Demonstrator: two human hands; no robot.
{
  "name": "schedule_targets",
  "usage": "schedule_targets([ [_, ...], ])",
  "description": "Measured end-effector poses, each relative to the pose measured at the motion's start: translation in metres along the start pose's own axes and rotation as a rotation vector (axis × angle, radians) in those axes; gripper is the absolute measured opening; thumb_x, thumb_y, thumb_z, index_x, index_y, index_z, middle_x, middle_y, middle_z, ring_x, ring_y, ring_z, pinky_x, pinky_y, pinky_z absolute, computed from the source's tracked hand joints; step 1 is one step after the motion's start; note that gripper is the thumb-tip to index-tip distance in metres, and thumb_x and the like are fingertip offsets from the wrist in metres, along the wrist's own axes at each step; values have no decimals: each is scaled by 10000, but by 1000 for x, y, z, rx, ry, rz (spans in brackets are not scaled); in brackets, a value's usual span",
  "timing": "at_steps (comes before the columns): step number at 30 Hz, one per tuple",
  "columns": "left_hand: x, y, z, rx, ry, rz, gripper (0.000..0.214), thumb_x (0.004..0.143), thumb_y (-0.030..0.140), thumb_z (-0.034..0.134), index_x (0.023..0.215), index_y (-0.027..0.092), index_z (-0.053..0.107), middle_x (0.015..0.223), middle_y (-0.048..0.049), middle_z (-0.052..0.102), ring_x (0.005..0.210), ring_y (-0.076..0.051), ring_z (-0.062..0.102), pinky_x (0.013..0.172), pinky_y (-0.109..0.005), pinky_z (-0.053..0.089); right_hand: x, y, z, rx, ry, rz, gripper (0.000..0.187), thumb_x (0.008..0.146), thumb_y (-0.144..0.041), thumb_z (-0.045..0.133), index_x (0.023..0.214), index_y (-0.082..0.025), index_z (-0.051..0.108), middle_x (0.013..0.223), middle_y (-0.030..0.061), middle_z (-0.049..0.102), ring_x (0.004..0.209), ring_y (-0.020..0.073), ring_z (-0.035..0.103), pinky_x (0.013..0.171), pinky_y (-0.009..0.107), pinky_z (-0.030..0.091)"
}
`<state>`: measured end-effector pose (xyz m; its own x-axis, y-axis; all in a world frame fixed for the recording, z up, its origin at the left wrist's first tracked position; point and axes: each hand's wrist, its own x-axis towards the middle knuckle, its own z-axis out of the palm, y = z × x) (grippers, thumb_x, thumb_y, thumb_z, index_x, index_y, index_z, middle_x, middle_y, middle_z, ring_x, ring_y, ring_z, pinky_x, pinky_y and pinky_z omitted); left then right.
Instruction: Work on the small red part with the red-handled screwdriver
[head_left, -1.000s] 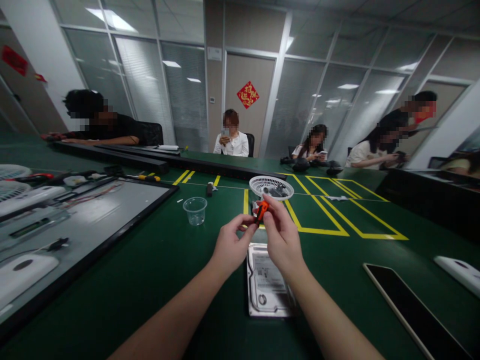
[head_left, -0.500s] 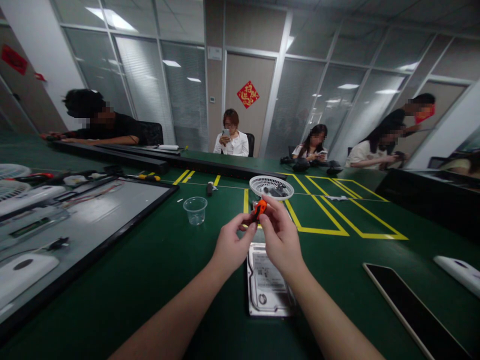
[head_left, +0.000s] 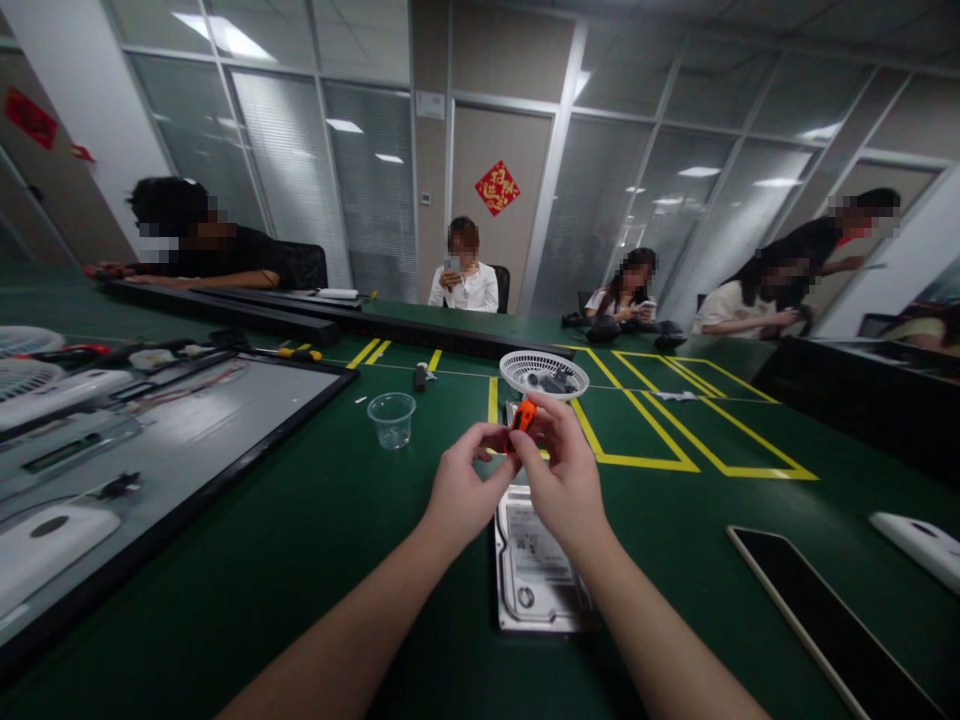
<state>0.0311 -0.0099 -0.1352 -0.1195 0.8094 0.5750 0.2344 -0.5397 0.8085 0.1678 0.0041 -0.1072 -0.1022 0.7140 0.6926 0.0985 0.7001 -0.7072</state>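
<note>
Both hands meet in front of me around a small orange-and-black screwdriver [head_left: 524,416]; its handle shows, while its shaft is hidden. My left hand [head_left: 471,478] pinches its lower end between thumb and fingers. From the other side, my right hand [head_left: 564,470] is closed on the handle. Below the hands a silver hard drive [head_left: 534,560] lies flat on the green table, label side up, partly covered by my right wrist. Just beyond the hands stands a white plastic basket [head_left: 544,374] with dark small parts in it. A clear plastic cup [head_left: 391,420] is to the left.
A large flat panel [head_left: 247,400] with parts and tools on it covers the left side. A dark-screened phone-like slab [head_left: 817,610] and a white device [head_left: 919,545] lie at right. Long black bars [head_left: 420,335] cross the far side. Several people sit or stand beyond.
The screwdriver has turned slightly between my fingers, and my fingers have shifted a little. The standing person at far right has moved further right.
</note>
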Motion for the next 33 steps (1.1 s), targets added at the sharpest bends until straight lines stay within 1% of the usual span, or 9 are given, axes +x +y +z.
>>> schedule_targets([
  [4, 0, 0, 0, -2, -21, 9, 84, 927, 229, 682, 991, 197, 724, 962, -43, 765, 907, -188, 699, 822, -298, 547, 0, 0, 1, 13, 10, 14, 448, 985, -269, 662, 1425, -301, 582, 1318, 101, 690, 1162, 256, 699, 1004, 481, 597],
  [8, 0, -2, 0, -22, -38, -17, 147, 966, 239, 638, 1060, 200, 744, 1012, -59, 784, 923, -195, 713, 849, -319, 561, -1, 0, 0, 30, -36, 7, 486, 1033, -246, 567, 1511, -321, 527, 1422, 103, 653, 1224, 255, 689, 1077, 518, 566],
  [11, 0, -1, 0, -10, -4, -8, 181, 925, 227, 685, 1096, 195, 732, 1029, -67, 777, 953, -203, 718, 820, -303, 557, -1, 0, 0, 2, -30, -7, 439, 1023, -232, 577, 1456, -304, 575, 1371, 102, 678, 1189, 249, 699, 1052, 499, 583],
  [15, 0, -1, -1, 23, 23, 15, 107, 915, 246, 706, 1004, 188, 719, 967, -52, 763, 909, -188, 706, 795, -289, 540, 1, -2, 0, -4, 6, -14, 412, 983, -248, 652, 1389, -298, 605, 1305, 96, 699, 1138, 246, 707, 999, 477, 610],
  [20, 0, -2, -1, -10, -24, -6, 142, 969, 240, 640, 1066, 208, 738, 1044, -51, 782, 955, -190, 717, 830, -298, 544, 1, -2, -1, 36, -31, -2, 418, 1038, -264, 565, 1454, -310, 575, 1383, 99, 678, 1236, 255, 685, 1088, 514, 562],
  [23, -1, -1, 0, -11, -13, -11, 183, 953, 235, 658, 1123, 211, 721, 1057, -50, 771, 970, -191, 713, 816, -292, 538, 1, -2, -1, 40, -37, 2, 399, 1026, -253, 586, 1422, -300, 596, 1342, 96, 692, 1197, 248, 697, 1073, 499, 568],
  [27, -1, 0, -1, 36, 15, 4, 122, 921, 245, 703, 1034, 198, 702, 984, -41, 755, 927, -188, 701, 806, -294, 531, 0, -2, 0, 15, -2, 0, 409, 987, -259, 656, 1391, -296, 605, 1308, 97, 699, 1153, 251, 703, 1035, 490, 588],
  [29, -1, 0, -1, 50, 2, 8, 83, 948, 266, 675, 990, 201, 704, 961, -39, 756, 917, -189, 697, 815, -300, 531, 0, -2, 0, 21, -6, 1, 436, 1004, -263, 632, 1434, -305, 579, 1360, 103, 682, 1197, 257, 692, 1061, 505, 575],
  [33, -2, 0, -1, 45, -21, 10, 126, 976, 260, 628, 1043, 210, 722, 1018, -46, 771, 937, -193, 701, 826, -306, 532, 0, -1, -1, 41, -30, 3, 417, 1047, -266, 555, 1462, -304, 563, 1384, 104, 677, 1236, 255, 682, 1095, 517, 549],
])
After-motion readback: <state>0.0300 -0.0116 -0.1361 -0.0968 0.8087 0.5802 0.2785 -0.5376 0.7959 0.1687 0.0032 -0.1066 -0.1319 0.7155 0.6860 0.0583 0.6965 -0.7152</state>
